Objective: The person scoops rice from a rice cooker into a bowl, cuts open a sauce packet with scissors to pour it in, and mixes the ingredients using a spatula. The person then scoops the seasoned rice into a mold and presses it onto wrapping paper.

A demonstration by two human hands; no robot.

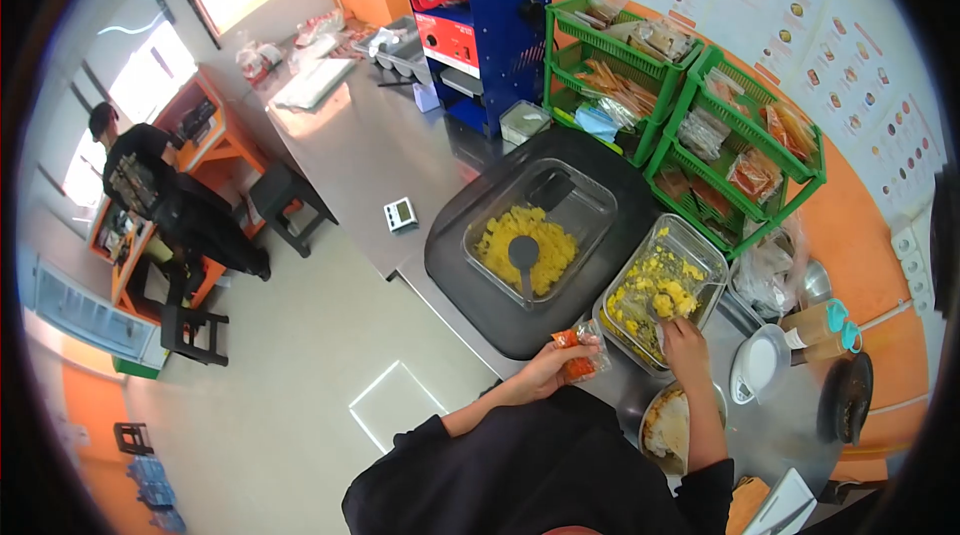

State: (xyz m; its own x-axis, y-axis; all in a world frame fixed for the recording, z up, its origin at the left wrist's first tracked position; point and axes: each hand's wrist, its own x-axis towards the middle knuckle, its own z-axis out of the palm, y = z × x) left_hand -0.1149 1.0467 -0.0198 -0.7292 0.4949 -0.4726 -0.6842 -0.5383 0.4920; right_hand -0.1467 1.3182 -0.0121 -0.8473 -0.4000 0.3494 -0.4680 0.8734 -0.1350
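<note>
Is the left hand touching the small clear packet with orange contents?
Touching: the head view shows the left hand with fingers closed around the small clear packet.

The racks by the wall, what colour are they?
The racks are green, seen in the head view.

Green racks (pixel 735 150) and glass dishes (pixel 660 290) crowd the counter; bare steel (pixel 360 150) lies beyond.

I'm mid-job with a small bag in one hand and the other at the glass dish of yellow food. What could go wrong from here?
1. The left hand holds the small bag out past the counter edge, so spilled filling would likely hit the floor.
2. The glass dish sits tight among a bowl and a white scale; the right hand could knock them.
</note>
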